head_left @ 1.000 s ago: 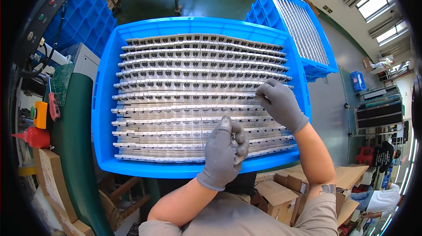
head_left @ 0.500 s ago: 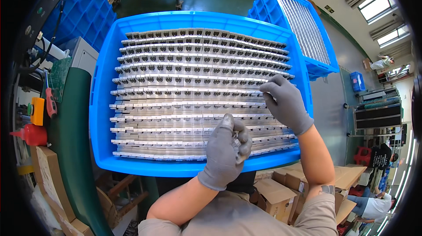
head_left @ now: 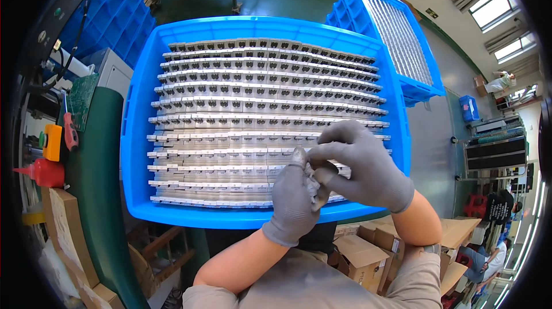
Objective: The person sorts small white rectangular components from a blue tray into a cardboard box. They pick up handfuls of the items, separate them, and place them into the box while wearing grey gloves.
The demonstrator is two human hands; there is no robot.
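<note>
Right now, from the head view, my left hand (head_left: 296, 197) and my right hand (head_left: 359, 165) meet over the near right part of the blue crate (head_left: 135, 131). Both wear grey knit gloves. The left one curls its fingers round a small pale grey part (head_left: 312, 183), and I judge it holds the part up off the rows so that I can work on it. My right hand comes in from the side, thumb and forefinger closed on the same part's upper end, the other fingers arched loosely above. So both hands pinch one part between them, just above the crate's near rows and clear of them, as far as I can tell.

Below them the crate is packed with long rows of grey parts (head_left: 259, 102), laid side by side across its width, probably so each can be lifted out singly. A second blue crate (head_left: 391, 33) with similar rows stands tilted beyond, at the right. On the green bench (head_left: 98, 194) at my left lie a red bottle (head_left: 40, 172) and an orange box (head_left: 52, 142), well apart from my hands. Cardboard boxes (head_left: 356, 257) sit under my arms.
</note>
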